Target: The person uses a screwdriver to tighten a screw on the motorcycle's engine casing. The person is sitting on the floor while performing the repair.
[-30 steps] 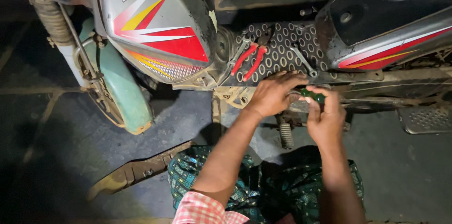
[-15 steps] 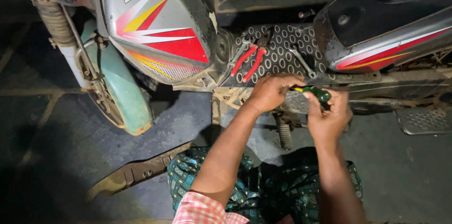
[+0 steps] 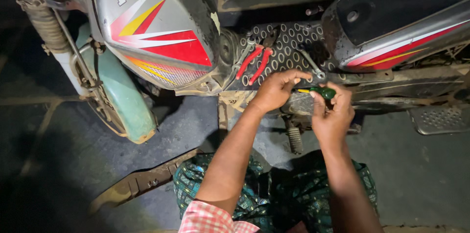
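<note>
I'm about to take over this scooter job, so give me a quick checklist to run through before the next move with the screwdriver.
1. Right hand grips the green-handled screwdriver: ok.
2. Left hand steadies the front of the tool: ok.
3. Tip seated in a fastener: cannot tell, hidden by the left hand.
4. Red-handled pliers and spanner lie on the footboard within reach: ok.
5. Detached trim panel lies away from the hands: ok.

Dim scene, centre brightly lit, dark corners.
</note>
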